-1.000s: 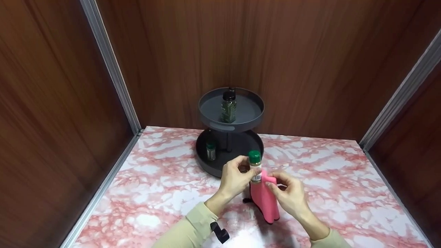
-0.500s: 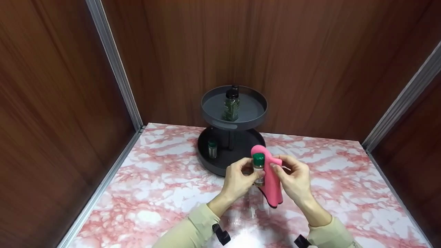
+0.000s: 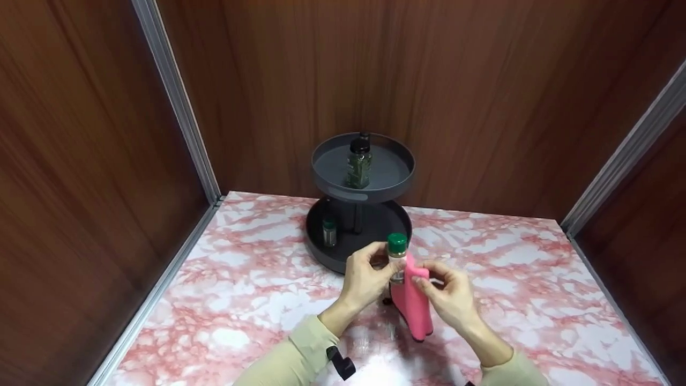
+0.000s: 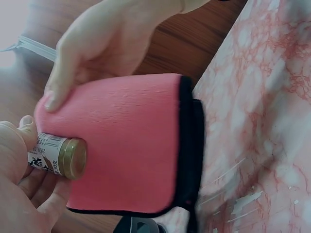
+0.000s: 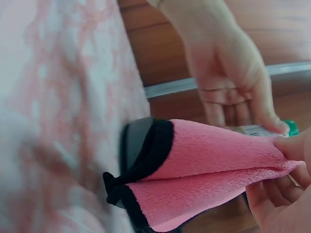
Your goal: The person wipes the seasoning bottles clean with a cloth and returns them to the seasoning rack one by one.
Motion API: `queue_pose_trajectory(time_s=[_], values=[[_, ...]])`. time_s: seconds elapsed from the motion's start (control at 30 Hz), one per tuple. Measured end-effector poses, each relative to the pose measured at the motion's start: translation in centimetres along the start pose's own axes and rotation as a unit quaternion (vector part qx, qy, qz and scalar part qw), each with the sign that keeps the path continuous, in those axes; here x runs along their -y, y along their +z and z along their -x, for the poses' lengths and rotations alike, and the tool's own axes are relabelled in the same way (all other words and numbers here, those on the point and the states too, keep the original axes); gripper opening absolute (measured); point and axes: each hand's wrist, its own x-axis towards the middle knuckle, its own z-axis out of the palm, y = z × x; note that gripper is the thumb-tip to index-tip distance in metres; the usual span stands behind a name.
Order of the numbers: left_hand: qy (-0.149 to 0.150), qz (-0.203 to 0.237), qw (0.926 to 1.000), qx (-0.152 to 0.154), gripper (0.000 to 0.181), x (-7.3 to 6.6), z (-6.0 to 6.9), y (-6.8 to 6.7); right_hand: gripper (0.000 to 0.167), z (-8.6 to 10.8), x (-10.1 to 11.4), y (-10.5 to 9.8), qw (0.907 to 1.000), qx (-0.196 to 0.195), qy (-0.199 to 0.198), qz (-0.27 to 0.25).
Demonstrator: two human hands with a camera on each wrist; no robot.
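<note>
My left hand (image 3: 363, 277) grips a small spice jar (image 3: 397, 245) with a green cap, upright above the table in the head view. In the left wrist view the jar's clear base (image 4: 73, 159) and printed label show. A pink cloth (image 3: 417, 311) with black edging hangs folded beside the jar; its top end lies by the jar's side. My right hand (image 3: 453, 296) pinches that top end between thumb and fingers. In the right wrist view the cloth (image 5: 209, 155) has a fuzzy face and covers most of the jar.
Behind the hands stands a dark two-tier round rack. Its upper tray (image 3: 394, 166) bears a dark-capped herb jar (image 3: 359, 166) and another dark-topped bottle behind it. A green-capped jar (image 3: 329, 235) stands in the lower tray (image 3: 321, 257). Wood-look walls (image 3: 482, 107) surround the marbled table (image 3: 225, 300).
Half a second ago the cloth's top stood above the green cap; now it has slid down alongside the jar. The right hand moved down with it, and the jar rose slightly.
</note>
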Motion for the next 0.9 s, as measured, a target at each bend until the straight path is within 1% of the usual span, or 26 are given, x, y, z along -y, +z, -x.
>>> queue_pose_trajectory(time_s=[0.07,0.17,0.27,0.4,0.5,0.57,0.77,0.9], values=[[0.0,-0.001,1.0,-0.005,0.028,0.0,0.0,-0.1,0.017,0.4,-0.4,0.2,0.9998,0.004,0.02,-0.005],[0.005,-0.007,0.9999,-0.008,0.026,0.0,0.0,0.0,0.016,0.7,-0.6,0.3,0.9991,-0.001,0.041,-0.012],[0.012,-0.012,0.9998,-0.007,0.027,-0.2,0.0,0.2,0.016,0.6,-0.4,0.2,0.9984,-0.012,0.051,-0.019],[0.027,-0.013,0.9995,-0.006,0.029,-0.4,0.0,0.5,0.017,0.2,0.4,-0.1,0.9976,-0.021,0.061,-0.024],[0.038,-0.018,0.9991,-0.004,0.03,-0.3,0.0,0.6,0.018,-0.4,1.2,-0.3,0.9977,-0.027,0.056,-0.026],[0.042,-0.019,0.9989,-0.001,0.031,-0.2,0.2,0.7,0.017,-0.8,1.6,-0.4,0.9982,-0.03,0.045,-0.027],[0.036,-0.007,0.9991,0.019,0.028,0.3,0.9,0.7,0.016,-1.7,2.6,-1.0,0.9988,-0.029,0.006,-0.038],[0.026,-0.001,0.9991,0.034,0.029,0.9,1.4,0.4,0.016,-1.7,2.5,-1.1,0.9988,-0.024,-0.011,-0.042]])
